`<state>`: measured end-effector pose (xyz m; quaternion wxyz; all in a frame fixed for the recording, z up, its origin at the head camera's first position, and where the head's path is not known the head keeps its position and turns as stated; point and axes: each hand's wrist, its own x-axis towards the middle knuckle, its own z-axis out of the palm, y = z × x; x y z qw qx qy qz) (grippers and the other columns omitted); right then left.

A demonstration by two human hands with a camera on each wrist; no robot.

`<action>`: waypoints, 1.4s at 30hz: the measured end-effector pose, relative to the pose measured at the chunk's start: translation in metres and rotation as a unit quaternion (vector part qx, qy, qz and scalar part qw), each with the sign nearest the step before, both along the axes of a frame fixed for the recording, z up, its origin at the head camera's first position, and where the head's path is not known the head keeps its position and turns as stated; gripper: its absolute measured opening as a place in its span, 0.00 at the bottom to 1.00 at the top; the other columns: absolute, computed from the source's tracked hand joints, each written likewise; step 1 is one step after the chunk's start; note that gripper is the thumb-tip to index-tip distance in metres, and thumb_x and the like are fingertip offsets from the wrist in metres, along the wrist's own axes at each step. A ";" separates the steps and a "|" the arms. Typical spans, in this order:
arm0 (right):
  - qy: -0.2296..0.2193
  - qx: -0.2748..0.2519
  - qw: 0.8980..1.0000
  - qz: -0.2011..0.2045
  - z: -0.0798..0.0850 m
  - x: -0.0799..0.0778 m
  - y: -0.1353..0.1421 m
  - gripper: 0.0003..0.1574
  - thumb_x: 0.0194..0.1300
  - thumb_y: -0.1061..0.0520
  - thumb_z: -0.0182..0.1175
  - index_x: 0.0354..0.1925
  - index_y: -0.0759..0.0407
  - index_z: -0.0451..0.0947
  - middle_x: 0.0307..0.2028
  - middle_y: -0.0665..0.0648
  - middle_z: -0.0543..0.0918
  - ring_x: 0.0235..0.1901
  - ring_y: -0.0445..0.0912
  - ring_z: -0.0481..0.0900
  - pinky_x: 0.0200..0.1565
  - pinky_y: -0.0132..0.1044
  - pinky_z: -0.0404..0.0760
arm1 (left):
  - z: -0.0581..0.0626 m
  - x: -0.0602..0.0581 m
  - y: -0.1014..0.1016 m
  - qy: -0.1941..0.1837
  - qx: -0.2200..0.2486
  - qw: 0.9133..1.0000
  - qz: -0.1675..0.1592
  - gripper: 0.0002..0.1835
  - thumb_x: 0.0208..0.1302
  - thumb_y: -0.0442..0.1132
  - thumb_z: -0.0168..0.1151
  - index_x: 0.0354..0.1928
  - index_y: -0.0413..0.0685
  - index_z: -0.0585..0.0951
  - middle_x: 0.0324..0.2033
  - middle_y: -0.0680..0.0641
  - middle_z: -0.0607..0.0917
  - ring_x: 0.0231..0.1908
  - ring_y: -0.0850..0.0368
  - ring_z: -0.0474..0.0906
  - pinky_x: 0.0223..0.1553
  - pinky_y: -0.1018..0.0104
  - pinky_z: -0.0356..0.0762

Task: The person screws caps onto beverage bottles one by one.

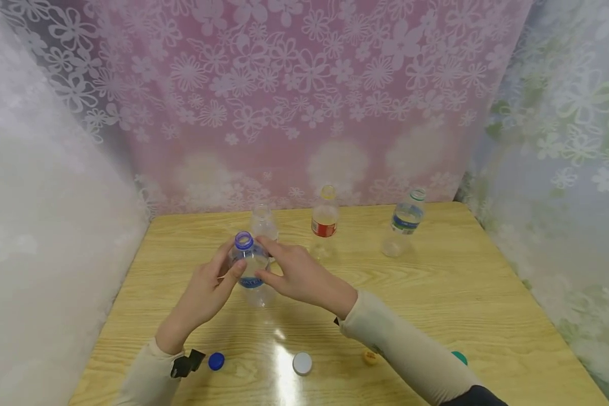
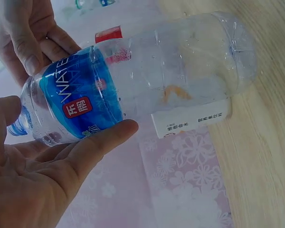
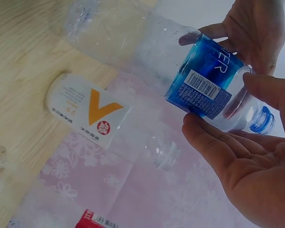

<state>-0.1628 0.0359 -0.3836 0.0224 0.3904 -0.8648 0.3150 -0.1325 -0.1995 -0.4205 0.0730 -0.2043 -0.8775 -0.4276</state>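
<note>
A clear plastic bottle (image 1: pixel 255 264) with a blue label and an uncapped blue-ringed neck stands between the two hands. My left hand (image 1: pixel 205 290) holds it from the left, thumb near the shoulder and fingers along the label. From the other side my right hand (image 1: pixel 304 275) holds it, its thumb and fingers spread around the upper part. The label (image 2: pixel 80 97) and the see-through lower body show in the left wrist view. A barcode (image 3: pixel 202 85) faces the right wrist camera. Just behind is another clear bottle (image 1: pixel 263 224), whose white label (image 3: pixel 85 109) bears an orange V.
Toward the back stand an open red-labelled bottle (image 1: pixel 325 225) with a yellow neck ring and an open green-ringed bottle (image 1: pixel 405 221). Along the front lie a blue cap (image 1: pixel 216 361), a white cap (image 1: pixel 302 363), an orange cap (image 1: pixel 370 357) and a green cap (image 1: pixel 459 357), partly behind the right sleeve.
</note>
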 end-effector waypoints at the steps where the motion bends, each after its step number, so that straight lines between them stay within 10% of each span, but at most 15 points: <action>1: 0.001 -0.002 1.000 0.003 -0.002 -0.001 0.002 0.42 0.75 0.51 0.67 0.77 0.66 0.63 0.58 0.64 0.87 0.55 0.54 0.89 0.55 0.45 0.89 | -0.001 0.000 0.002 -0.007 0.002 1.000 -0.001 0.32 0.84 0.46 0.53 0.83 0.51 0.59 0.51 0.41 0.91 0.53 0.43 0.90 0.47 0.47 0.91; 9: 0.011 -0.008 1.000 0.020 -0.015 -0.013 0.012 0.42 0.75 0.51 0.67 0.77 0.68 0.63 0.58 0.65 0.87 0.55 0.55 0.89 0.53 0.45 0.90 | -0.008 -0.005 0.013 -0.046 0.014 0.999 0.001 0.37 0.82 0.50 0.56 0.85 0.57 0.54 0.67 0.33 0.80 0.65 0.35 0.79 0.52 0.46 0.89; 21: 0.007 -0.004 1.000 -0.002 -0.020 -0.013 0.015 0.43 0.76 0.50 0.66 0.78 0.66 0.62 0.61 0.66 0.86 0.55 0.53 0.89 0.55 0.44 0.90 | -0.007 -0.016 0.012 -0.052 0.009 0.999 -0.008 0.35 0.80 0.52 0.59 0.83 0.59 0.62 0.64 0.33 0.83 0.63 0.32 0.81 0.51 0.45 0.90; 27: 0.037 0.039 0.996 -0.073 -0.008 0.011 0.016 0.42 0.76 0.47 0.66 0.73 0.72 0.67 0.28 0.56 0.84 0.13 0.37 0.72 0.26 0.28 0.80 | -0.003 -0.016 0.010 -0.076 0.025 0.997 -0.019 0.35 0.77 0.52 0.63 0.81 0.64 0.64 0.66 0.36 0.82 0.65 0.33 0.79 0.55 0.46 0.88; 30: 0.057 0.046 0.993 -0.098 0.000 0.029 0.018 0.34 0.74 0.48 0.68 0.65 0.72 0.77 0.22 0.54 0.82 0.13 0.37 0.72 0.20 0.27 0.74 | -0.004 -0.015 0.009 -0.073 0.029 0.997 -0.024 0.36 0.77 0.51 0.64 0.81 0.63 0.64 0.67 0.37 0.81 0.65 0.35 0.80 0.55 0.49 0.88; 36: -0.022 0.037 0.998 0.044 -0.011 0.037 0.004 0.16 0.75 0.55 0.66 0.55 0.63 0.85 0.38 0.56 0.93 0.32 0.39 0.89 0.34 0.20 0.82 | -0.005 -0.018 0.003 -0.083 0.026 0.996 -0.021 0.37 0.76 0.52 0.65 0.82 0.57 0.64 0.70 0.35 0.78 0.66 0.34 0.78 0.57 0.46 0.87; 42: -0.033 0.121 0.981 0.151 -0.050 0.029 -0.028 0.23 0.74 0.53 0.68 0.62 0.62 0.82 0.46 0.55 0.92 0.33 0.34 0.86 0.37 0.16 0.78 | -0.002 -0.019 0.001 -0.090 0.017 0.996 -0.018 0.39 0.76 0.54 0.65 0.82 0.54 0.64 0.72 0.33 0.75 0.66 0.33 0.79 0.57 0.46 0.88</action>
